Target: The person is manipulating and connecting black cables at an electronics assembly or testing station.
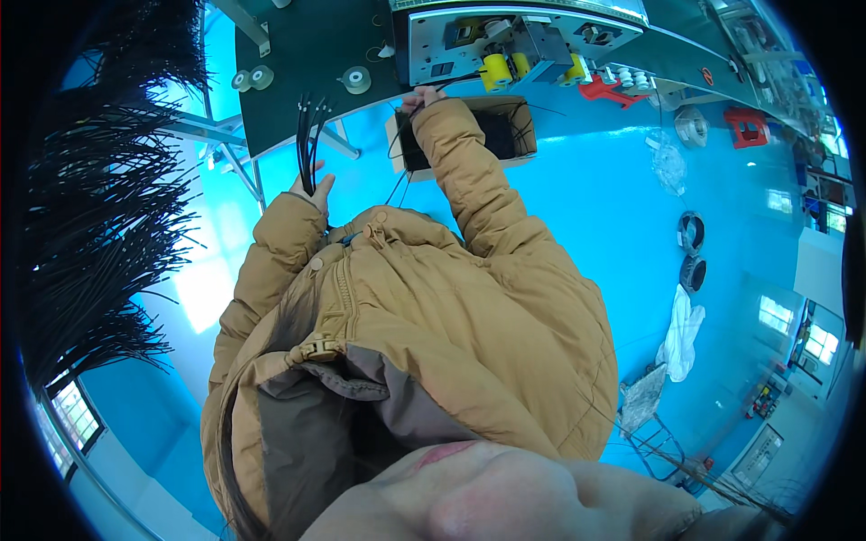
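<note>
My left hand (317, 186) is closed around a small bundle of black cables (308, 149). The cables stand up past the fingers, and small light tips show at their far ends. Further right, my right hand (424, 97) is raised at the front edge of a bench machine (437, 54), above the left end of an open cardboard box (526, 135). Its fingers are curled together; something thin and dark shows by them, too small to name. Dark contents lie inside the box, partly hidden by my right sleeve.
Thick bunches of black cables (108, 207) hang at the left. The green bench (298, 72) carries several tape rolls (356, 79). Yellow parts (495, 71) stick out of the machine's front. Black coils (691, 233) and a white sheet (682, 334) lie on the blue floor at the right.
</note>
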Action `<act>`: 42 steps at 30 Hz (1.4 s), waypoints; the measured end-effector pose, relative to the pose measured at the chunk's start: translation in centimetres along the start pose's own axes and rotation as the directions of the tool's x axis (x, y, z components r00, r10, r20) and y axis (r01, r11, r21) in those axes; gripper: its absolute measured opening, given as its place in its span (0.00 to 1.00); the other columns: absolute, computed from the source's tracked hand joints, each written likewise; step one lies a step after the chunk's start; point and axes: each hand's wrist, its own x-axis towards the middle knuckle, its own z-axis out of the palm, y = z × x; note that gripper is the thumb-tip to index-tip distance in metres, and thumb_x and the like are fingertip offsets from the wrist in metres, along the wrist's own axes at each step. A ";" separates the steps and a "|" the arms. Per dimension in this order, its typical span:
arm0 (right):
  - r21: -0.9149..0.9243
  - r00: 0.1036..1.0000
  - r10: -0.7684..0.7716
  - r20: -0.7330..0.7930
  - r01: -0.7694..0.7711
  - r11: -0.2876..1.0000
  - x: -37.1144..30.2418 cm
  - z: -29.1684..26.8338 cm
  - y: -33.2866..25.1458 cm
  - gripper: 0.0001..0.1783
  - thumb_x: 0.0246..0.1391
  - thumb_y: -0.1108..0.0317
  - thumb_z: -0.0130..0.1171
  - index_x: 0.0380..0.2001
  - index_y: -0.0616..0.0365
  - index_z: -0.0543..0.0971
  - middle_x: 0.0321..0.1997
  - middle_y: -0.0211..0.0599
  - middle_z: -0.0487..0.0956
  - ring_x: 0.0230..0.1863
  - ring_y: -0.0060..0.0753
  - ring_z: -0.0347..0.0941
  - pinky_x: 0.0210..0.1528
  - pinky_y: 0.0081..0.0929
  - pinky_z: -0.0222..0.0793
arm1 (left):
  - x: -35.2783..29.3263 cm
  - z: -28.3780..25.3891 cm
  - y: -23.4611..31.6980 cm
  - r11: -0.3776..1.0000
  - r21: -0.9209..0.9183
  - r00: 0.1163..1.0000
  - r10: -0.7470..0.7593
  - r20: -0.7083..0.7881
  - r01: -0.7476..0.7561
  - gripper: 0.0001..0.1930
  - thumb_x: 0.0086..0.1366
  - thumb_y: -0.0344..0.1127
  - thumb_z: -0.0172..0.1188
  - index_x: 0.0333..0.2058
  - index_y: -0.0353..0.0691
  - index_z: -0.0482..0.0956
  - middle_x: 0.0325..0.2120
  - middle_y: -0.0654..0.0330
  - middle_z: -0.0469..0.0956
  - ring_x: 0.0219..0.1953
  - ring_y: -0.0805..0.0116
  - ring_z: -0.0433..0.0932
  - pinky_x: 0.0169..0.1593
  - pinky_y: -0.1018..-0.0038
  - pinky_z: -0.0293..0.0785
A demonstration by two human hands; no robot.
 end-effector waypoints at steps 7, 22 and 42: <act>-0.321 0.967 0.245 0.063 -0.213 0.923 -3.5 2.2 0.8 0.13 0.55 0.63 0.38 0.31 0.62 0.67 0.26 0.41 0.73 0.27 0.30 0.68 0.31 0.25 0.65 | 0.8 -0.4 -1.8 0.952 -0.253 0.978 -0.198 -0.070 0.174 0.15 0.58 0.41 0.50 0.43 0.43 0.66 0.10 0.68 0.58 0.09 0.77 0.56 0.14 0.77 0.56; 0.032 0.956 0.275 0.104 -0.280 0.960 -3.0 0.1 3.1 0.12 0.56 0.65 0.34 0.32 0.64 0.64 0.28 0.43 0.71 0.27 0.33 0.69 0.32 0.28 0.66 | 0.3 -0.2 1.0 0.989 -0.054 0.974 -0.122 0.193 0.135 0.17 0.62 0.44 0.41 0.43 0.39 0.67 0.18 0.65 0.67 0.14 0.78 0.63 0.18 0.81 0.61; -0.709 0.624 0.404 0.669 0.699 0.095 -9.5 2.8 1.6 0.16 0.50 0.53 0.43 0.37 0.49 0.71 0.27 0.37 0.75 0.28 0.38 0.71 0.33 0.33 0.65 | 0.2 0.2 1.4 0.999 -0.038 0.994 0.020 0.104 -0.016 0.18 0.60 0.50 0.42 0.25 0.42 0.70 0.13 0.67 0.62 0.13 0.78 0.60 0.17 0.82 0.56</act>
